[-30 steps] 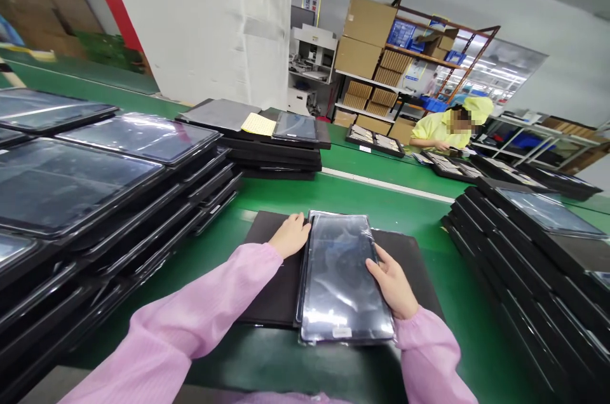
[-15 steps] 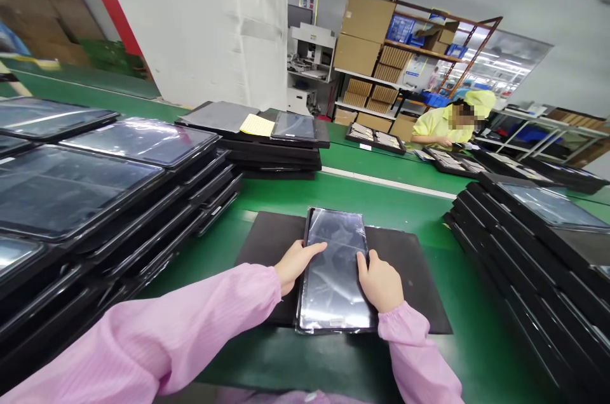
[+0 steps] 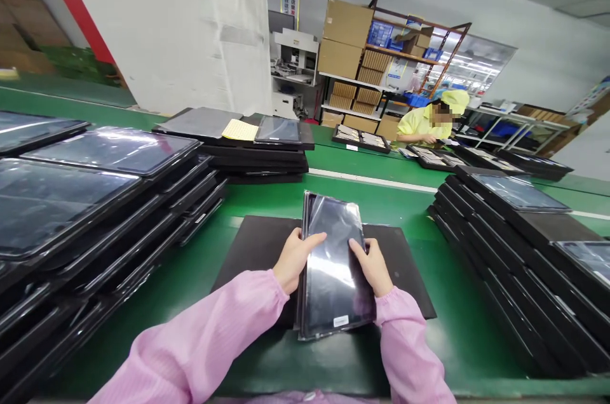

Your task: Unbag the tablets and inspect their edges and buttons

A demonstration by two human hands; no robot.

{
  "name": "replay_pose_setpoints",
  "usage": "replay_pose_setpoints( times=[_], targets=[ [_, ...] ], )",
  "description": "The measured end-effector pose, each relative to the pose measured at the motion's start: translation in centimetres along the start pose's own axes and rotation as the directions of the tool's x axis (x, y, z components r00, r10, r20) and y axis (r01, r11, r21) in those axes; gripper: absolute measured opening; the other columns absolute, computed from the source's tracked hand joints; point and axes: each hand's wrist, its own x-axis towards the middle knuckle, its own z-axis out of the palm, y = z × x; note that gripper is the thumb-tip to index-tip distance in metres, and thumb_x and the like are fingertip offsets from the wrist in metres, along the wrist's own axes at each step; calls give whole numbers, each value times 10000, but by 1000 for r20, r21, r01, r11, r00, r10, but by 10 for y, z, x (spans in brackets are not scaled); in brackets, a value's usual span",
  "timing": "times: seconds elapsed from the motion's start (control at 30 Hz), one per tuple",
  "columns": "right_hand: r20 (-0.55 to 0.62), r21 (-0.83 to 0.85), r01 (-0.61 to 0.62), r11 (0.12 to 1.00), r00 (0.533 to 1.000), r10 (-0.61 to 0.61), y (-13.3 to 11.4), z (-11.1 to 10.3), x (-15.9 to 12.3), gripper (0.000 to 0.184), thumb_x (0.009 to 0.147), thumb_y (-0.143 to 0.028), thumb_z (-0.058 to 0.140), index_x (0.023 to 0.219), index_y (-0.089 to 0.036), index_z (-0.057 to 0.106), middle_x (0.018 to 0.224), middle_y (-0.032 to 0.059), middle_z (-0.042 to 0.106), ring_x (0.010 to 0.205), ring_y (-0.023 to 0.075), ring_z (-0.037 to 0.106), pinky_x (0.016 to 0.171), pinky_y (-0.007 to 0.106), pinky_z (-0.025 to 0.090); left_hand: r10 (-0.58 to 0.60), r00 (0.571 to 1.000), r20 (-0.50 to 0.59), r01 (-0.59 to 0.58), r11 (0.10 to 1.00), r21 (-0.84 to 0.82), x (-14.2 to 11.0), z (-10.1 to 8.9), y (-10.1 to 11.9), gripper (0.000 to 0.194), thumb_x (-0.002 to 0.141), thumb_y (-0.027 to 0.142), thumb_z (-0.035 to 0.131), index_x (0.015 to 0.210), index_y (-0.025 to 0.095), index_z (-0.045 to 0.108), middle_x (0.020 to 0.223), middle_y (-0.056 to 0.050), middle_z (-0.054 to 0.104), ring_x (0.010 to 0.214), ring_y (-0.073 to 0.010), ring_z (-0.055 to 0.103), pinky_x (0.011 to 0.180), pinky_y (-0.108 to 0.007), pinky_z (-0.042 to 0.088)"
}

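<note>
A glossy black tablet screen in a clear plastic bag (image 3: 333, 264) is tilted up off the black mat (image 3: 252, 245) in front of me. My left hand (image 3: 295, 259) grips its left edge, thumb laid across the glass. My right hand (image 3: 369, 267) holds the right edge, thumb on the front. Both sleeves are pink. More dark panels seem stacked right under the lifted one.
Tall stacks of black trays with screens stand at left (image 3: 95, 201) and at right (image 3: 519, 232). Another tray stack with a yellow sheet (image 3: 257, 150) sits ahead. A person in yellow (image 3: 429, 127) works at the far table, before shelves of cardboard boxes (image 3: 347, 42).
The bagged screen lay flat on the mat. Both hands slid down its sides, took hold, and have raised its far end toward me.
</note>
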Motion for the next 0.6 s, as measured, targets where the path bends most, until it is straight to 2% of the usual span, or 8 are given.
replay_pose_setpoints(
  times=[0.07,0.13,0.2,0.27,0.4,0.5,0.6],
  targets=[
    [-34,145,47,988,998,-43,-3,-4,3,430,912,-569,585,1077,-174,636,1041,99,759,967,240,726,857,369,576,170,985,44,-170,985,3,-7,1,4,507,534,385,915,852,201,565,782,-4,700,743,-182,683,707,-292,550],
    [-76,249,109,962,993,-93,-7,-9,6,490,884,-599,583,1130,-178,632,1086,110,766,1015,260,722,875,366,579,353,932,85,-357,934,30,-7,2,9,511,492,410,908,778,217,532,723,29,653,700,-163,638,682,-276,524],
    [-107,300,156,941,986,-129,-9,-13,10,445,878,-571,646,1076,-173,658,1024,100,765,966,254,720,868,387,582,460,883,95,-467,882,65,0,3,14,523,456,379,898,725,239,472,651,56,577,661,-161,600,653,-278,495],
    [-108,311,180,933,982,-153,-9,-14,11,346,921,-502,683,997,-164,679,947,65,741,870,214,709,821,385,589,481,874,66,-485,867,111,12,3,18,530,425,286,886,709,256,439,633,55,538,734,-210,623,699,-305,499],
    [-52,299,212,931,977,-206,-3,-12,2,253,997,-417,651,962,-170,693,934,21,711,799,165,684,749,339,596,455,890,20,-448,867,219,28,-2,18,417,441,142,819,703,264,518,734,-18,625,1024,-346,628,859,-373,511],
    [-26,304,238,922,970,-242,-2,-16,-1,253,991,-413,664,918,-172,695,913,20,720,819,168,694,781,353,602,469,883,26,-460,854,242,24,-9,7,345,499,185,802,748,260,575,751,-28,645,1000,-336,636,872,-369,511],
    [-38,335,248,909,968,-250,-10,-24,7,320,940,-464,712,825,-166,687,801,14,720,760,168,705,763,362,608,560,828,-12,-545,810,217,12,-7,-12,326,660,333,738,947,247,611,898,-29,694,1013,-279,651,934,-335,493]
  ],
)
